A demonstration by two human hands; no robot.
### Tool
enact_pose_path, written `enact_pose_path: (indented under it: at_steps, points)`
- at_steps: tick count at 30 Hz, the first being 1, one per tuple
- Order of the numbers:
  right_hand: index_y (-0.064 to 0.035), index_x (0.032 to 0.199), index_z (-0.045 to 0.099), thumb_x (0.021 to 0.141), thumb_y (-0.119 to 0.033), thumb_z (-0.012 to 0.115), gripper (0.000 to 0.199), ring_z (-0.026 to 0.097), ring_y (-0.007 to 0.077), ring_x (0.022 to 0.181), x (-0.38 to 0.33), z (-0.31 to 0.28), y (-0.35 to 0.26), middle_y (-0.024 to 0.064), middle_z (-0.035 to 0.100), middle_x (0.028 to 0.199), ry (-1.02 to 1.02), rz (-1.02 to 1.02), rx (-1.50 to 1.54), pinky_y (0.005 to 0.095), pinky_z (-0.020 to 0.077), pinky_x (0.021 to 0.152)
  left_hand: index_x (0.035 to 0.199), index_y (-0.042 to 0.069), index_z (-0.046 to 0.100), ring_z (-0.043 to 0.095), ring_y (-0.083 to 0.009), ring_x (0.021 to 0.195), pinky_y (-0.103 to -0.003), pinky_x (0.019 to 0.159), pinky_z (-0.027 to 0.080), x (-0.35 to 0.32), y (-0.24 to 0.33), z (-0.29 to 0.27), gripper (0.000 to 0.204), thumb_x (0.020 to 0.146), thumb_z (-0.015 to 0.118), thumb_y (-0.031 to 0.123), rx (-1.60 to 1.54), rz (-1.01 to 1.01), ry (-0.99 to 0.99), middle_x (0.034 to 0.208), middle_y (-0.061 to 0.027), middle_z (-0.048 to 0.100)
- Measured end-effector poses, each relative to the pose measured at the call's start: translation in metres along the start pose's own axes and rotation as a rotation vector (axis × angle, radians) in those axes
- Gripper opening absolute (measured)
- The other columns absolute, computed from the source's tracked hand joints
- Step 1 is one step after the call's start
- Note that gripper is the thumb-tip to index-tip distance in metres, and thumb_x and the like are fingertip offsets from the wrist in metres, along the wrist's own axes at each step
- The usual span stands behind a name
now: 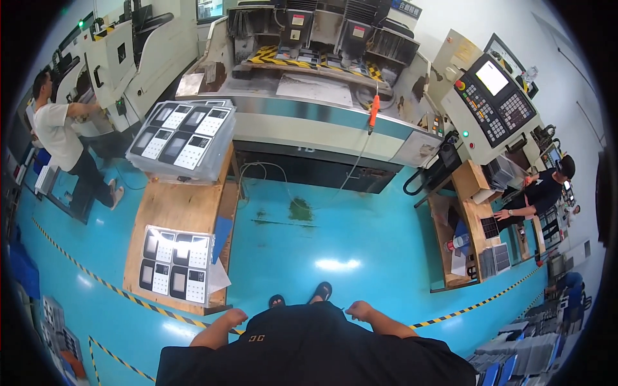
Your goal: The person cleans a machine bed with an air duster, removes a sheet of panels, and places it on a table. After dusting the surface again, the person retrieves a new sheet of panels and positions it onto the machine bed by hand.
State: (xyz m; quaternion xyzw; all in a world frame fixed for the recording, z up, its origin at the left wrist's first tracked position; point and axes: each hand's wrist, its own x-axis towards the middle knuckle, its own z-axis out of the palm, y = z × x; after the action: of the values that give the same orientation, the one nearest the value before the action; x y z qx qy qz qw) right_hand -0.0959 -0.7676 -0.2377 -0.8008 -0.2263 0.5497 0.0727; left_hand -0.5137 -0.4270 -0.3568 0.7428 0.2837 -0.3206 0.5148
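A blue floor (pixel 380 225) spread beneath everything, and on it, straight ahead, stood a wide cream machine (pixel 315 119) with a dusty bed. To its left, a wooden table (pixel 177 206) reached back toward the wearer; to the right stood a wooden bench (pixel 475 211), where a co-worker in dark clothes (pixel 544 193) leaned in. Another co-worker in a pale shirt (pixel 61 132) reached toward equipment at far left. A control console (pixel 492 96) rose at the machine's right end. On the table's far end sat a tall stack of panel sheets (pixel 187 136); on its near end lay a flat panel sheet (pixel 175 265) bearing four black-and-white units. An orange air gun (pixel 374 110) hung at the machine's front edge. The left hand (pixel 235 316) was nearest that flat sheet — close, but apart from it. The right hand (pixel 359 311) hovered over the floor. Both had curled fingers — whether they pinched anything, I couldn't tell.
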Motion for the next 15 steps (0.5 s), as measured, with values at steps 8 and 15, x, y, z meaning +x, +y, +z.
enact_pose_path:
  at_steps: [8, 15]
  points:
    - [-0.0056, 0.085, 0.073, 0.078, -0.047, 0.069, 0.042, 0.066, 0.0218, 0.066, 0.017, -0.003, 0.004, 0.0101, 0.069, 0.072, 0.147, -0.109, -0.205, 0.0362, 0.0526, 0.068, 0.090, 0.008, 0.069, 0.068, -0.0248, 0.076, -0.038, 0.065, 0.054, -0.018, -0.020, -0.001, 0.017, 0.074, 0.066, 0.012, 0.719, 0.482, 0.116, 0.085, -0.0094, 0.069]
    - [-0.0078, 0.104, 0.071, 0.078, -0.054, 0.067, 0.054, 0.062, 0.0292, 0.105, 0.030, -0.027, -0.013, 0.0158, 0.067, 0.109, 0.177, -0.088, -0.168, 0.0421, 0.0519, 0.085, 0.098, 0.006, 0.069, 0.066, -0.0204, 0.067, -0.036, 0.060, 0.053, -0.017, 0.007, -0.008, 0.031, 0.088, 0.058, 0.033, 0.161, 0.113, 0.023, 0.085, -0.0071, 0.070]
